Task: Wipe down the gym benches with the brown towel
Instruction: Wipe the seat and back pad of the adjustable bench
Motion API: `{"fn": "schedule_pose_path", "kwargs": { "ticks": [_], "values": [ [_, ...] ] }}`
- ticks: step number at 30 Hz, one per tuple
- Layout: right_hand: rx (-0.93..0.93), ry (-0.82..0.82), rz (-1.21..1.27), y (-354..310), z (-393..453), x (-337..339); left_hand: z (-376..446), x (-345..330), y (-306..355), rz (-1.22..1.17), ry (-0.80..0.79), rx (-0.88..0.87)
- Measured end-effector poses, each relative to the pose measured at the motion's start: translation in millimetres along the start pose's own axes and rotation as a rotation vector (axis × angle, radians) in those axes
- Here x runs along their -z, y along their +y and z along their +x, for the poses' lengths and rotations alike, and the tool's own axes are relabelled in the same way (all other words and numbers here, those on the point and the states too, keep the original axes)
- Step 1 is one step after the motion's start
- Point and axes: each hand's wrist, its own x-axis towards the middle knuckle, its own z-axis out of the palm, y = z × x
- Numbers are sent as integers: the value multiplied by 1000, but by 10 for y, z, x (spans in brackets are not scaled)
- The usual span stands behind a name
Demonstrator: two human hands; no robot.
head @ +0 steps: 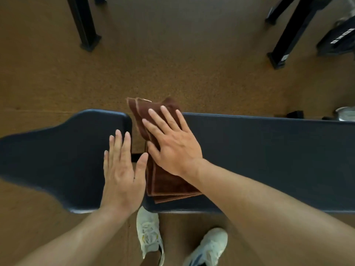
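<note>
You're mid-wipe: your right hand (172, 144), fingers spread flat, presses the folded brown towel (165, 181) onto the left end of the long pad (269, 150), by the gap. Your left hand (121, 169) lies open on the seat pad (63, 150), holding nothing. Count: one towel, one bench, two pads. Can't tell which areas are clean; probably most remains.

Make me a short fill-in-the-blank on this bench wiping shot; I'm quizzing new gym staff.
1. The right hand presses flat on the brown ____.
2. The left hand lies flat on the bench's ____ pad.
3. The towel hangs past the long pad's ____ edge.

Missing words: towel; short; far
</note>
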Motion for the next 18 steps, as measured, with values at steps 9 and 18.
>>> {"fn": "schedule_pose_path", "kwargs": {
  "ticks": [9, 18],
  "values": [
    [233, -45, -37, 1091, -1180, 121, -27, -660, 962, 154, -147, -201],
    [-525, 41, 9, 3155, -2914, 401, -23, -1606, 1832, 613, -515, -145]
  ]
}}
